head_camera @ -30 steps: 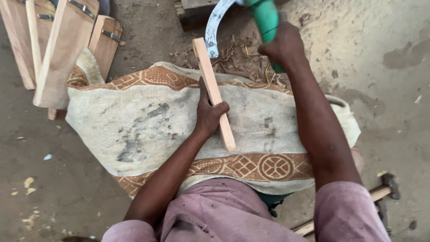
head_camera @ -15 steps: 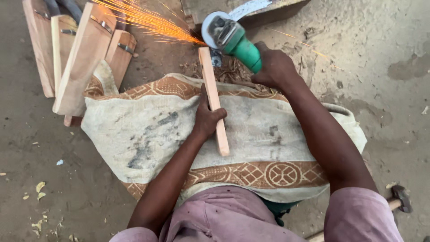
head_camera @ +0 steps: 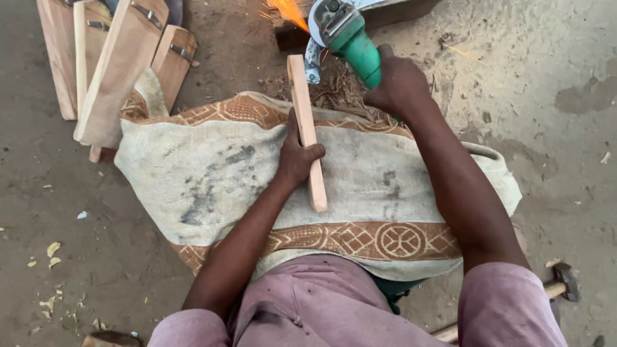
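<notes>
Head view: left hand (head_camera: pixel 297 157) clamps a wooden stick (head_camera: pixel 306 132) flat on the patterned cloth (head_camera: pixel 212 173), right hand (head_camera: pixel 397 83) wraps the green grinder (head_camera: pixel 347 40) past the cloth's far edge, sparks (head_camera: pixel 286 9) flying.

No packages, labels, signs or screens are seen anywhere in the head view of the sandy workplace.

Two hands: left hand (head_camera: pixel 297 157), right hand (head_camera: pixel 398 83). One wood strip (head_camera: pixel 306 128). One green angle grinder (head_camera: pixel 347 38). One patterned cloth (head_camera: pixel 212 173). Approx. four wooden boards (head_camera: pixel 119 71) w/ metal brackets, top left. One hammer (head_camera: pixel 559 286), bottom right, partly hidden.
</notes>
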